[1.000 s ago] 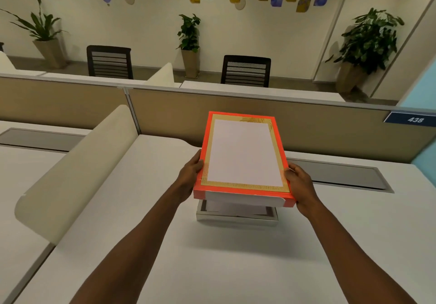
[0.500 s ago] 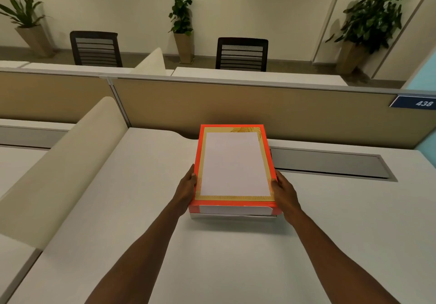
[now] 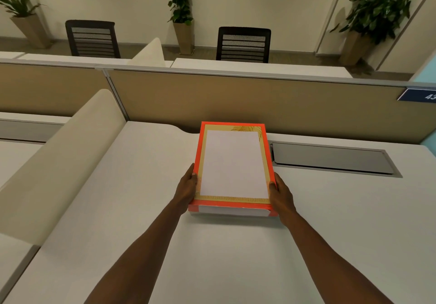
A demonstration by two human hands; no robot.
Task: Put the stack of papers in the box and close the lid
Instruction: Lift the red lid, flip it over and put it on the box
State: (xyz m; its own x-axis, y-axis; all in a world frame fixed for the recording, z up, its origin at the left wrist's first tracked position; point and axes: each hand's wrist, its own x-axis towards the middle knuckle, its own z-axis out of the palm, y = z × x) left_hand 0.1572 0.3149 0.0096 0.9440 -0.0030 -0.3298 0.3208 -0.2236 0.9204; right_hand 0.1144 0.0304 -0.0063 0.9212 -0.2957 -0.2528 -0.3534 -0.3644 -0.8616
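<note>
Your left hand grips the left side of the orange lid, fingers curled on its edge near the front corner. The lid sits flat on the box, whose pale front wall shows just beneath it; you cannot see the papers. The box stands on the white bench, toward its far edge by the tan partition. Your right hand clasps the lid's right side.

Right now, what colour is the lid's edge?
Bright orange, around the lid; seen in the head view.
</note>
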